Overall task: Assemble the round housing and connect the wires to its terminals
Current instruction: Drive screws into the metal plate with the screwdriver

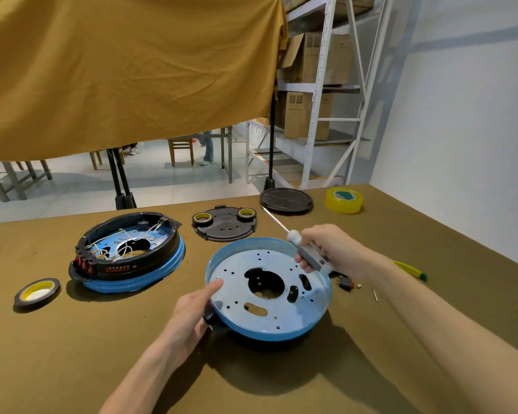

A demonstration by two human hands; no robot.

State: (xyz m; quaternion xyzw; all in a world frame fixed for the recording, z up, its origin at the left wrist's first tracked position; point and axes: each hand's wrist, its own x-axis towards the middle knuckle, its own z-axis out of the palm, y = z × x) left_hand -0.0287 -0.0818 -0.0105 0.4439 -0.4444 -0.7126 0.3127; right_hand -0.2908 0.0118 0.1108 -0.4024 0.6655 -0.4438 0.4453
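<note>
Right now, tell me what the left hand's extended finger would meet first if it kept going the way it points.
Probably the perforated metal plate inside the blue round housing: the left hand points its finger up and right across the rim, though height above the plate is unclear.

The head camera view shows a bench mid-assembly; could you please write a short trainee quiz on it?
1. True or false: the right hand holds a screwdriver.
2. Which rests on the blue housing? A) left hand B) yellow tape roll C) black disc
3. Fill in: the wired housing lies to the ____ of the blue housing.

Key: 1 true; 2 A; 3 left.
</note>
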